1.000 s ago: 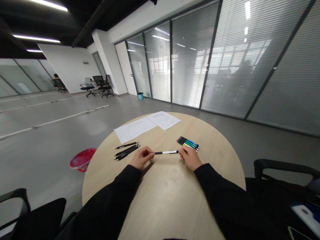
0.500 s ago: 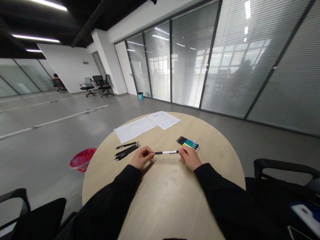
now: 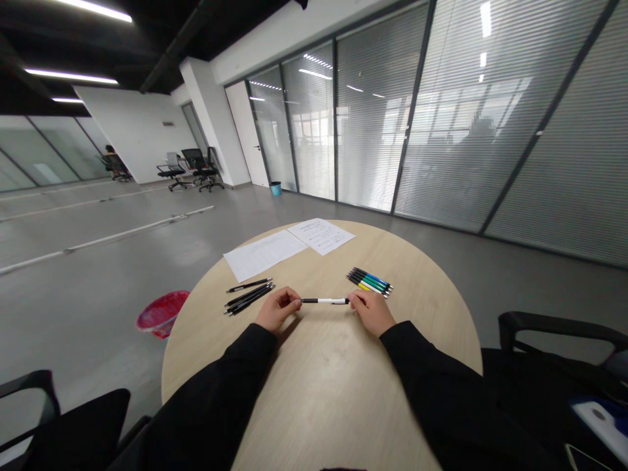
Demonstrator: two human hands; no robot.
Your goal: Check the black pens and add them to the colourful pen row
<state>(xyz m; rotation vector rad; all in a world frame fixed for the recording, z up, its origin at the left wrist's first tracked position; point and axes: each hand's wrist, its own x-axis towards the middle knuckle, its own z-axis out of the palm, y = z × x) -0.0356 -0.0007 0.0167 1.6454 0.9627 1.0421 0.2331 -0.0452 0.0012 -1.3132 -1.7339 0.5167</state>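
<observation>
A white pen with a black grip [image 3: 324,301] lies level between my two hands, above the near middle of the round table [image 3: 333,373]. My left hand [image 3: 279,309] pinches its black tip end between thumb and fingers. At the other end, my right hand [image 3: 373,310] is closed on the dark clicker end. Left of my left hand rest several black pens [image 3: 249,299], one slightly apart from the others. Just beyond my right hand is a neat row of several pens [image 3: 370,281] with blue, green, yellow and white barrels.
Two printed sheets of paper [image 3: 267,254] lie toward the table's far edge. A red basket [image 3: 161,314] stands on the floor to the left. Black chairs flank the table, one armrest [image 3: 559,327] at the right. Glass partitions with blinds run behind.
My right hand has shifted very slightly to the left with its end of the pen, and the pen looks a little rotated. My left hand stays nearly still.
</observation>
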